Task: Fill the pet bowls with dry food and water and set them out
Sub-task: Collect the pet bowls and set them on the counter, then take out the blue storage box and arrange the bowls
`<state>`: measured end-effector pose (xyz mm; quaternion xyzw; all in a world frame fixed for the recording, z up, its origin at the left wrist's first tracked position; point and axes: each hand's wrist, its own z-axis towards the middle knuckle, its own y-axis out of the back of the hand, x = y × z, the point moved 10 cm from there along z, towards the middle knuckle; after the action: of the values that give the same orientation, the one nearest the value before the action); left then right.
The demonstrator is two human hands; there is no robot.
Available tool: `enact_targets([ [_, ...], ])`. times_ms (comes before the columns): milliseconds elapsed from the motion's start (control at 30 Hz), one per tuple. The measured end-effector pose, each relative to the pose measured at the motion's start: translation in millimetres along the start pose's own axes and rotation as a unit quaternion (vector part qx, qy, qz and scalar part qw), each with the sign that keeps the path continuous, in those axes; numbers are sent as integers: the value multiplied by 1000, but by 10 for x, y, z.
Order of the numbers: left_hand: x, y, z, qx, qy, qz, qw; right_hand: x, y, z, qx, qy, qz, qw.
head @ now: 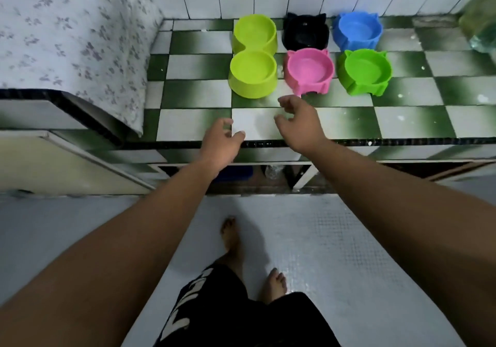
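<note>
Several pet bowls stand on the green-and-white checkered counter (pixel 193 123). A lime double bowl (pixel 253 56) is at the left, with a pink bowl (pixel 308 71) and a green bowl (pixel 365 71) to its right. Behind those are a black bowl (pixel 306 32) and a blue bowl (pixel 358 30). All the bowls look empty. My left hand (pixel 221 142) hovers over the counter's front edge, fingers loosely curled, holding nothing. My right hand (pixel 299 122) reaches just short of the pink bowl, fingers relaxed and empty.
A cloth-covered object (pixel 67 38) fills the counter's left side. A large clear water bottle (pixel 480 16) stands at the far right by the tiled wall. Below the counter edge is an open shelf. My bare feet (pixel 252 260) stand on the grey floor.
</note>
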<state>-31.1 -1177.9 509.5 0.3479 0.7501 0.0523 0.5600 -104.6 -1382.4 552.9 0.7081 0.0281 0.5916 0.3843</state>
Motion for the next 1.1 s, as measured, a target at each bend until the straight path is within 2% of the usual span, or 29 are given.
enact_targets([
  [267, 851, -87, -572, 0, -4, 18, 1000, -483, -498, -1093, 33, -27, -3, 999],
  [400, 1576, -158, -444, 13, 35, 43, 998, -895, -1103, -1364, 84, -60, 2, 995],
  [467, 1974, -212, -253, 14, 53, 51, 997, -1210, -1467, -1370, 109, -105, 12, 988],
  [600, 2806, -387, 336, 18, 69, 73, 995, -2006, -2212, -1146, 119, -204, 46, 971],
  [700, 3363, -596, 916, 23, 55, 99, 993, -2608, -2752, -809, 130, -229, 52, 963],
  [800, 3773, -798, 1506, 23, 27, 146, 989, -3138, -3231, -442, 153, -232, 67, 958],
  [933, 4245, -984, 2248, 8, -17, 173, 985, -3719, -3591, 22, 141, -207, -24, 968],
  [1100, 4695, -1088, 2868, -20, -30, 186, 982, -4225, -4027, 444, 119, -181, -39, 975],
])
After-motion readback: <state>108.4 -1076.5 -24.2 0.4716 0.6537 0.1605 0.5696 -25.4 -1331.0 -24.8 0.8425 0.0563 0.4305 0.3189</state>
